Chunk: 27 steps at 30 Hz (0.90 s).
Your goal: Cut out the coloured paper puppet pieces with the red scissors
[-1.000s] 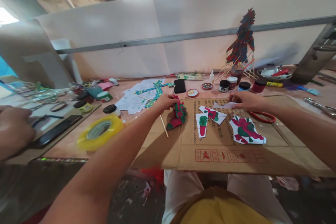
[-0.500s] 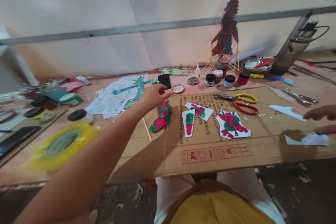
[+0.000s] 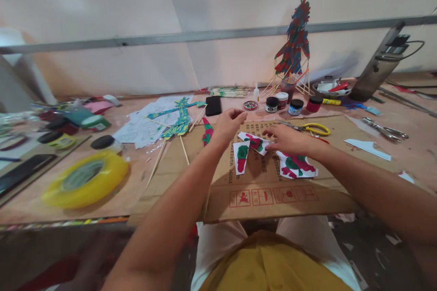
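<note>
Three painted paper cutouts lie on the cardboard sheet [image 3: 218, 209] in front of the person: a narrow one [image 3: 241, 157], a middle one [image 3: 255, 142] overlapping its upper edge, and a larger one [image 3: 296, 165] to the right. The right hand [image 3: 290, 140] is partly open, its thumb apart from the fingers at the middle cutout's right edge, its wrist above the larger piece. The left hand [image 3: 230, 125] hangs beyond the narrow cutout with bent fingers; whether anything sits between them I cannot tell. Its forearm partly hides a red-and-green piece [image 3: 207, 132]. Yellow-handled scissors [image 3: 317, 128] lie behind the right wrist. Farther back on the bench [image 3: 136, 163] stand paint jars [image 3: 295, 107] and a black phone [image 3: 213, 106] lies flat.
</note>
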### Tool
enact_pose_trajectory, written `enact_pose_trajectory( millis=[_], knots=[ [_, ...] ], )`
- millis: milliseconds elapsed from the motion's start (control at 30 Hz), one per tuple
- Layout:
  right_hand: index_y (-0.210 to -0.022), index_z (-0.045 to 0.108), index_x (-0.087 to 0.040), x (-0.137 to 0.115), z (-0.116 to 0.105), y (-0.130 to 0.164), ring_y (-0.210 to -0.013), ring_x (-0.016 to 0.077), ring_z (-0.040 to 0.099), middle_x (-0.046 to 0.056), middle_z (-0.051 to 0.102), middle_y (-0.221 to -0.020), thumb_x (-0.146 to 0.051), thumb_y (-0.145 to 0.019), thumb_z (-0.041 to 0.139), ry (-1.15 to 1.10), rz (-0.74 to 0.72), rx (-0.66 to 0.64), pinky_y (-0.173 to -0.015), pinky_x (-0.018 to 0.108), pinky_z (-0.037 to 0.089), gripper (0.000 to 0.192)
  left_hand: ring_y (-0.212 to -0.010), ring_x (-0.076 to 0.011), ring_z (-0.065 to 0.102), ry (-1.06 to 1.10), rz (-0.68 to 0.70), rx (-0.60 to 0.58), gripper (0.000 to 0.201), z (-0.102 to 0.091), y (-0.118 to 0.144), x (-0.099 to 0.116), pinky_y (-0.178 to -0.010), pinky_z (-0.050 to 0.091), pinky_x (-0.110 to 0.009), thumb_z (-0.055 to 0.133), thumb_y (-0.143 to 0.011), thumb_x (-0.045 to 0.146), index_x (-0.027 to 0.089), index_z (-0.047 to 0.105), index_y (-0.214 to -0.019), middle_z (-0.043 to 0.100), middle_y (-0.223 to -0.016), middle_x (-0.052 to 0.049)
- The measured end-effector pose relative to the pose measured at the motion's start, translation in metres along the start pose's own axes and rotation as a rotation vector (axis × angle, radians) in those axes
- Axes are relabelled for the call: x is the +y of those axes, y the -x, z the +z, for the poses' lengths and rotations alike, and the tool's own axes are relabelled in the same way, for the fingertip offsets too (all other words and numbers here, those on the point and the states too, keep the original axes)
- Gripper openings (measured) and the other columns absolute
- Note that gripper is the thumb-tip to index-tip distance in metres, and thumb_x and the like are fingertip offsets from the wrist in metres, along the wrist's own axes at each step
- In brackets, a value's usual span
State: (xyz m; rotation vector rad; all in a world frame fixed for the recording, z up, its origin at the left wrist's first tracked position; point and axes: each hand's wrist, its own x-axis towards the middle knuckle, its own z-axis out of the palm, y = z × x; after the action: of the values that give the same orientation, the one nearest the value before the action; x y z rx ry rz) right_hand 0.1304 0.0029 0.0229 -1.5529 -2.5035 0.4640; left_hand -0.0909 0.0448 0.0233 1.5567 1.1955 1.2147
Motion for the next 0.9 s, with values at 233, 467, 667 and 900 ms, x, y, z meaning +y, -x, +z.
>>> enact_pose_trajectory(
  millis=[233, 467, 667, 900],
  knots=[
    [-0.130, 0.071, -0.013, 0.008, 0.014, -0.030, -0.125, 0.0418, 0.069, 0.021, 0.073, -0.137, -0.027, -0.076, 0.089, -0.012, 0.041, -0.114, -0.104, 0.048, 0.056, 0.059, -0.092, -0.0228, 0.073, -0.136, 0.045, 0.057, 0.006, 0.005, 0.005, -0.029, -0.092, 0.054, -0.037, 0.069, -0.088, 0.025, 0.020, 0.072, -0.085, 0.077, -0.089, -0.005],
    [-0.126, 0.068, -0.022, 0.012, 0.015, -0.027, -0.105, 0.0314, 0.073, 0.011, 0.077, -0.121, -0.022, -0.072, 0.089, -0.078, 0.096, -0.076, -0.086, 0.036, 0.057, 0.058, -0.094, -0.0239, 0.072, -0.087, 0.019, 0.086, 0.009, 0.010, 0.000, -0.044, -0.093, 0.055, -0.038, 0.071, -0.087, 0.028, 0.019, 0.071, -0.092, 0.076, -0.094, -0.007],
    [-0.112, 0.070, -0.021, 0.013, 0.013, -0.029, -0.087, 0.0239, 0.071, 0.005, 0.077, -0.098, -0.013, -0.075, 0.079, -0.246, 0.070, 0.001, -0.075, 0.031, 0.054, 0.039, -0.101, -0.0234, 0.073, 0.058, -0.045, 0.098, 0.014, 0.008, 0.001, -0.048, -0.097, 0.054, -0.038, 0.073, -0.087, 0.032, 0.020, 0.070, -0.095, 0.078, -0.101, -0.008],
    [-0.110, 0.070, -0.021, 0.028, -0.004, -0.023, -0.097, 0.0249, 0.074, 0.007, 0.079, -0.106, -0.013, -0.077, 0.080, -0.636, 0.083, 0.069, -0.087, 0.036, 0.060, 0.036, -0.093, -0.0209, 0.070, 0.254, -0.218, 0.034, 0.022, 0.004, 0.003, -0.029, -0.080, 0.054, -0.031, 0.073, -0.088, 0.042, 0.021, 0.073, -0.092, 0.077, -0.100, -0.008]
  ],
)
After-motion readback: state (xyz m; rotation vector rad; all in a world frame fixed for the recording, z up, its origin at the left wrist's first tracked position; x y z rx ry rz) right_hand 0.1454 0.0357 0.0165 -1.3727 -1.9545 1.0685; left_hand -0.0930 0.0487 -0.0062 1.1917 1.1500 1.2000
